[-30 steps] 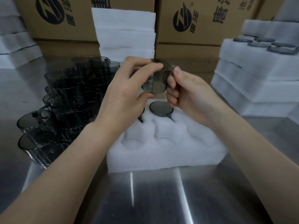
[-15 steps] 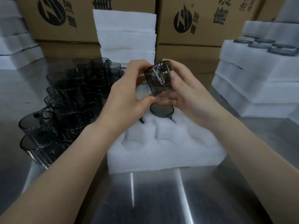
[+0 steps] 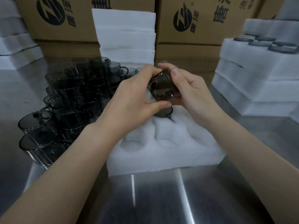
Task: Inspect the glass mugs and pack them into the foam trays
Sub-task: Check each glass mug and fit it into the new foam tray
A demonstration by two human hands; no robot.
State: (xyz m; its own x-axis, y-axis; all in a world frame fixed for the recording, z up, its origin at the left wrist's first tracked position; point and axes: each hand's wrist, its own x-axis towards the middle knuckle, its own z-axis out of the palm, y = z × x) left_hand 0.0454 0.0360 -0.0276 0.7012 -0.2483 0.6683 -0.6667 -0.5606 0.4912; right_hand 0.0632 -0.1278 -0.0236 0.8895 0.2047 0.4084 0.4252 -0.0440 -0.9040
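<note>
a: what stands on the steel bench [image 3: 161, 199]?
b: a white foam tray [image 3: 161, 152] in the middle, one packed mug [image 3: 163, 113] in its far pocket, and many loose mugs [image 3: 69, 101] at the left.
a: and the hands?
b: the left hand [image 3: 129, 101] and right hand [image 3: 192, 92] hold one dark glass mug [image 3: 163, 88], tilted, above the tray; each grip is curled round its wall.
a: how will it handle?
b: i judge light, stiff, slippery, fragile. take the wall firmly, from both sides.
</note>
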